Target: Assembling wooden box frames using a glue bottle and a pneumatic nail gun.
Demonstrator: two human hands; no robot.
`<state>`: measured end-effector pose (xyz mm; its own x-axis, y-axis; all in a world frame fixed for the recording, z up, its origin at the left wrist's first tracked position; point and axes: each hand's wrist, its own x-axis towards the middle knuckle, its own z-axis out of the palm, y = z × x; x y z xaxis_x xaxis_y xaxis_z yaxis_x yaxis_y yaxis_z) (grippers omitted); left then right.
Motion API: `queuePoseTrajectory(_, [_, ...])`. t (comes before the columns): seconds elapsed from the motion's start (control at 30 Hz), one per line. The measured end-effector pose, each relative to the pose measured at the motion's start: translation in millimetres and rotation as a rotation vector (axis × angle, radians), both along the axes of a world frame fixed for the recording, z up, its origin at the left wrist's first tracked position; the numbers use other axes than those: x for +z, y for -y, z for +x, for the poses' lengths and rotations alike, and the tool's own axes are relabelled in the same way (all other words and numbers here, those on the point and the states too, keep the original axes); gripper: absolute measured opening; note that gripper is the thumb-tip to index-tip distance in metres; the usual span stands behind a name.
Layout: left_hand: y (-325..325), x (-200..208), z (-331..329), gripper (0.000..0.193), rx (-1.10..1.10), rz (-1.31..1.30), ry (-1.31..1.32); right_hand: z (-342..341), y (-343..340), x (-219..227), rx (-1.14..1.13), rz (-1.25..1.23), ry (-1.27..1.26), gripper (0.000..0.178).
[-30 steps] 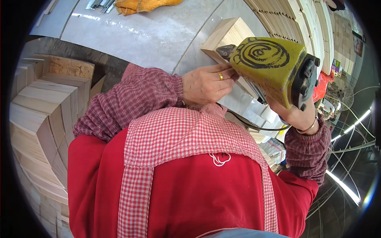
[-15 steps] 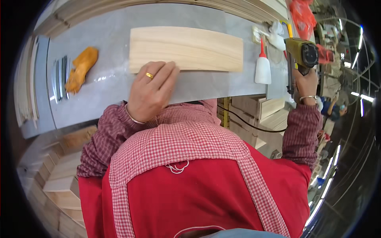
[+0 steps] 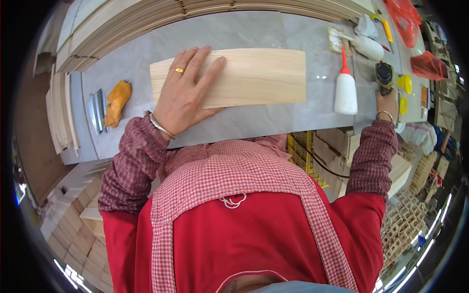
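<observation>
We have a smooth grey bench (image 3: 234,31) in front of us, and it shines a little in spots. A pale wooden board (image 3: 259,75) lies flat in the middle of it. Our left hand (image 3: 188,93) rests on the board's left end, with the fingers spread out. Our right hand (image 3: 387,101) is over at the right side of the bench, wrapped around a tool with a round black end (image 3: 384,74).

Near the tool, a white bottle with a red tip (image 3: 346,93) sits just beside another white bottle (image 3: 369,48). On the left, an orange cloth (image 3: 117,103) lies next to some thin metal strips (image 3: 96,112). Long stacks of wood (image 3: 215,7) line the back.

Around us, the room is busy. A red plastic bag (image 3: 404,22) is at the far right corner. A yellow crate (image 3: 298,154) sits below the bench, more wood blocks (image 3: 73,234) are piled low on our left, and bright lights (image 3: 445,207) shine on our right.
</observation>
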<state>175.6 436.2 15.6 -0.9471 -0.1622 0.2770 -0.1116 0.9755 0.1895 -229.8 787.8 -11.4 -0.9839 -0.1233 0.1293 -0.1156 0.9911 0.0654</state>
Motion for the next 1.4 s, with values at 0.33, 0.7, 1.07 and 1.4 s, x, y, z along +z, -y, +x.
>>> queuePoseTrajectory(0.33, [-10.6, 18.8, 19.4, 0.071, 0.125, -0.029, -0.299, -16.3, -16.9, -16.7, 0.178, -0.133, 0.018, 0.075])
queuePoseTrajectory(0.7, [-29.5, 40.5, 99.1, 0.056, 0.258, 2.115, -1.082, 301.0, 234.8, 87.4, 1.264, -1.053, 1.298, 0.062])
queuePoseTrajectory(1.07, [-96.8, 102.9, 247.9, 0.054, 1.234, 0.812, -1.260, 433.6, 266.9, 121.2, 1.823, -0.807, 1.339, 0.054])
queuePoseTrajectory(1.4, [-114.6, 107.0, 457.4, 0.036, 1.898, 0.602, -1.208, 396.7, 283.4, 89.2, 1.841, -0.541, 1.357, 0.041])
